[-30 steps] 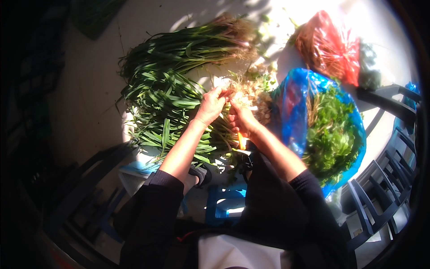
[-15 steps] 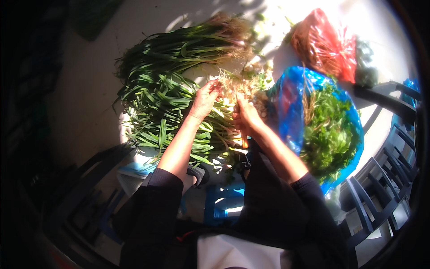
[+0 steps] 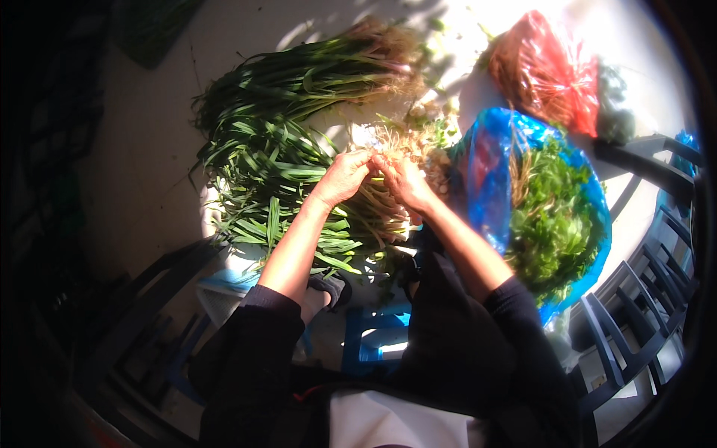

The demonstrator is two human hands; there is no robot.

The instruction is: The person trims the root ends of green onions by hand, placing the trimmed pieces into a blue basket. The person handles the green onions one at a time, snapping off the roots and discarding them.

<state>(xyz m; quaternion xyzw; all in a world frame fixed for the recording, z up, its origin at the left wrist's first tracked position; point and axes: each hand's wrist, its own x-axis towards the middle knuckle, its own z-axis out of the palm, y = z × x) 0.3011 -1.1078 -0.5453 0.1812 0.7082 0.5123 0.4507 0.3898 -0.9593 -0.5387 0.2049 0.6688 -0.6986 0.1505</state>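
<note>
My left hand (image 3: 347,178) and my right hand (image 3: 405,184) meet fingertip to fingertip over the root end of a pile of green garlic (image 3: 276,160). Fingers on both hands are pinched closed; whatever lies between them is too small and hidden to name. Pale stems and long flat green leaves spread out to the left of the hands. Just beyond the fingertips lie tangled, straw-coloured roots and trimmings (image 3: 407,142) in bright sun. A second bundle of green garlic (image 3: 314,78) lies farther away, its roots toward the right.
To the right, a blue plastic bag (image 3: 485,201) holds leafy green herbs (image 3: 556,216). Behind it stands a red plastic bag (image 3: 549,78). Dark chairs (image 3: 635,321) flank the right side, and a blue stool (image 3: 373,340) is below, near my legs.
My hands have come together from slightly apart. An orange, handle-like thing that showed below my right hand is no longer visible.
</note>
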